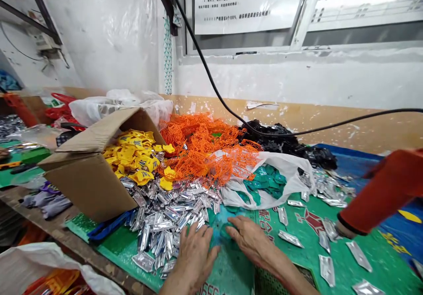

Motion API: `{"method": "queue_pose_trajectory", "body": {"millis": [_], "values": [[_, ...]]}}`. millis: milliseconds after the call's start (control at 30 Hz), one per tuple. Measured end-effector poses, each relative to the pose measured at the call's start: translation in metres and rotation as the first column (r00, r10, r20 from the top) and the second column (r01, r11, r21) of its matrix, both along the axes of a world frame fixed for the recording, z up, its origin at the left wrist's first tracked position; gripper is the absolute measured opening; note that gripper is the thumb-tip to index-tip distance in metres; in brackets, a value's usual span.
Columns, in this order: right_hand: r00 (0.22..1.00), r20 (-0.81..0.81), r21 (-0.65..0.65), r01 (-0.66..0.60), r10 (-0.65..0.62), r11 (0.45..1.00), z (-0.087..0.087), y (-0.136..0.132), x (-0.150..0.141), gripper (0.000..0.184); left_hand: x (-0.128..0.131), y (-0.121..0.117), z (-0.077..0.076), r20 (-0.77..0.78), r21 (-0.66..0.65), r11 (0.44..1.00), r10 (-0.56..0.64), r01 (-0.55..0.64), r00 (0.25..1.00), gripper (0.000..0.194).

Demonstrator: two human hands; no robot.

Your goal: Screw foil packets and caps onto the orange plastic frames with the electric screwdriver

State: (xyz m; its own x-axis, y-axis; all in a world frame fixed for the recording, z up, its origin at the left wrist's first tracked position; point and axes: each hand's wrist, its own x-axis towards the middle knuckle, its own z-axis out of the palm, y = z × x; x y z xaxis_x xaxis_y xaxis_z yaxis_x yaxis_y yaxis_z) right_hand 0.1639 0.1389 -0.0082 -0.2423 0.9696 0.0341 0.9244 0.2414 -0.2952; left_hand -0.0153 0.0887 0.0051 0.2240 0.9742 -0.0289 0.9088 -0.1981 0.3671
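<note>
My left hand is palm down with its fingers apart, at the right edge of a heap of silver metallic pieces; its fingertips meet the nearest ones. My right hand lies low over the green printed sheet, fingers stretched out. By its fingertips is a translucent teal piece; whether they touch it is unclear. Neither hand grips anything. Beyond the hands, a white plastic bag lies open around teal pieces. Loose silver pieces are scattered to the right.
A tilted cardboard box spills yellow pieces. Orange lattice pieces and black plastic are heaped behind. A black cable hangs across. From the right reaches a blurred red tube shape, perhaps a sleeve. A green perforated tray is partly under my right forearm.
</note>
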Motion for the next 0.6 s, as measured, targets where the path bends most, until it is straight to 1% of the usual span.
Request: {"method": "queue_pose_trajectory", "body": {"millis": [33, 67, 133, 200, 267, 333, 367, 400, 467, 533, 600], "values": [[0.999, -0.032, 0.024, 0.009, -0.008, 1.0, 0.004, 0.009, 0.003, 0.029, -0.002, 0.006, 0.003, 0.012, 0.008, 1.0, -0.005, 0.005, 1.0, 0.029], [0.997, -0.06, 0.058, 0.045, -0.042, 0.997, 0.01, 0.021, 0.009, 0.03, -0.005, 0.013, 0.005, 0.016, 0.035, 0.999, -0.002, 0.002, 1.0, 0.027], [0.98, -0.105, 0.139, 0.185, -0.171, 0.973, 0.024, 0.052, 0.024, 0.031, -0.012, 0.035, 0.012, 0.005, 0.129, 0.991, 0.042, -0.042, 0.999, 0.026], [0.94, -0.144, 0.205, 0.334, -0.309, 0.92, 0.038, 0.088, 0.04, 0.031, -0.022, 0.064, 0.021, -0.009, 0.229, 0.965, 0.133, -0.127, 0.991, 0.03], [0.894, -0.173, 0.244, 0.445, -0.413, 0.862, 0.048, 0.12, 0.052, 0.032, -0.034, 0.096, 0.03, -0.007, 0.286, 0.929, 0.245, -0.233, 0.97, 0.04], [0.863, -0.188, 0.25, 0.504, -0.47, 0.827, 0.052, 0.147, 0.056, 0.034, -0.046, 0.126, 0.036, -0.002, 0.314, 0.888, 0.353, -0.335, 0.935, 0.045], [0.854, -0.19, 0.238, 0.519, -0.484, 0.821, 0.051, 0.158, 0.055, 0.034, -0.051, 0.139, 0.037, -0.002, 0.312, 0.869, 0.404, -0.383, 0.915, 0.046], [0.851, -0.189, 0.216, 0.523, -0.49, 0.825, 0.049, 0.167, 0.053, 0.034, -0.055, 0.15, 0.037, -0.007, 0.299, 0.86, 0.436, -0.414, 0.9, 0.047], [0.867, -0.183, 0.154, 0.492, -0.464, 0.857, 0.04, 0.18, 0.046, 0.034, -0.059, 0.165, 0.035, -0.021, 0.256, 0.864, 0.454, -0.434, 0.891, 0.045], [0.903, -0.183, 0.099, 0.411, -0.389, 0.906, 0.03, 0.187, 0.037, 0.033, -0.058, 0.171, 0.03, -0.028, 0.22, 0.883, 0.43, -0.414, 0.903, 0.04], [0.934, -0.195, 0.07, 0.319, -0.301, 0.945, 0.02, 0.189, 0.029, 0.033, -0.051, 0.173, 0.024, -0.019, 0.207, 0.906, 0.382, -0.37, 0.924, 0.038]]}}
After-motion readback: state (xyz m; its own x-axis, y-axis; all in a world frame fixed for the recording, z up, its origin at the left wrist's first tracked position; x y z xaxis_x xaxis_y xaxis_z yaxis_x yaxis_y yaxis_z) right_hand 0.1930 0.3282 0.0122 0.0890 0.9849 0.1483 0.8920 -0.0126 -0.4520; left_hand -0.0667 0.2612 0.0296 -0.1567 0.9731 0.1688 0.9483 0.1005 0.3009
